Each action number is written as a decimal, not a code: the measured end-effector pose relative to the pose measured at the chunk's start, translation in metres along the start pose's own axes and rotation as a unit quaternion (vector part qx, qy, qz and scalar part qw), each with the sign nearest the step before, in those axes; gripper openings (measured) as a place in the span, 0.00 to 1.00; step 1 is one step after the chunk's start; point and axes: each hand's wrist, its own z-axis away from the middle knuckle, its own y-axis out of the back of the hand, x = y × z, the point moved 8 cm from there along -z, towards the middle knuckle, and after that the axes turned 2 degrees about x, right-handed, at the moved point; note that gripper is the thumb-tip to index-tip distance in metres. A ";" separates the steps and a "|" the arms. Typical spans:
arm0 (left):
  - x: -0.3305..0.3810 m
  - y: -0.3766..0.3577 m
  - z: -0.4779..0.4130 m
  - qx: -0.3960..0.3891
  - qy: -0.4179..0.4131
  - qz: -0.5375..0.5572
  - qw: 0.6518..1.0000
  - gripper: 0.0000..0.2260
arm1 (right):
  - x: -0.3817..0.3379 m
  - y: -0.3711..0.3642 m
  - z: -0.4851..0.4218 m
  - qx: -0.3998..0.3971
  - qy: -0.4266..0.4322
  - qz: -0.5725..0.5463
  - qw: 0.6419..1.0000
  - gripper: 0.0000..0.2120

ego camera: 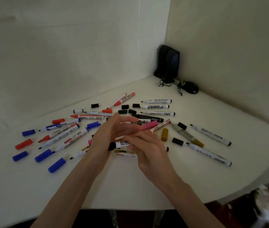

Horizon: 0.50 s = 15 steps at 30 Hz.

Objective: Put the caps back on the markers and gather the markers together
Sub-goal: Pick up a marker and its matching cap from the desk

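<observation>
Head view: markers (pixel 156 106) lie scattered and mostly uncapped across the table (pixel 146 186), blue caps (pixel 43 155) at eight o'clock and black caps (pixel 125 106) at twelve. By my judgement, the work is barely begun. The left hand (pixel 112 132) and right hand (pixel 148 148) meet at the centre, blurred, beside a pink marker (pixel 149 126); I cannot tell their grip.

Matt white table (pixel 146 186); glossy plastic markers (pixel 211 134).

Two slender forearms (pixel 68 186), bare to the lower edge, end in the left hand (pixel 107 134) and right hand (pixel 148 152), both long-fingered.
</observation>
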 end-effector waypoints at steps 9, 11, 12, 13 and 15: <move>0.028 0.023 0.016 0.120 -0.250 -0.217 0.936 0.13 | 0.067 0.038 -0.011 0.060 -0.124 0.067 0.988 0.13; 0.014 0.009 0.023 0.071 -0.264 -0.325 0.905 0.09 | 0.100 0.053 -0.019 0.050 -0.173 0.112 0.977 0.13; 0.006 0.000 0.027 0.052 -0.272 -0.392 0.877 0.09 | 0.119 0.059 -0.022 0.037 -0.200 0.119 0.972 0.13; -0.003 -0.009 0.031 0.039 -0.289 -0.461 0.838 0.10 | 0.137 0.065 -0.026 0.029 -0.224 0.122 0.967 0.13; -0.020 -0.023 0.033 0.018 -0.309 -0.542 0.781 0.10 | 0.172 0.077 -0.034 0.026 -0.262 0.131 0.956 0.13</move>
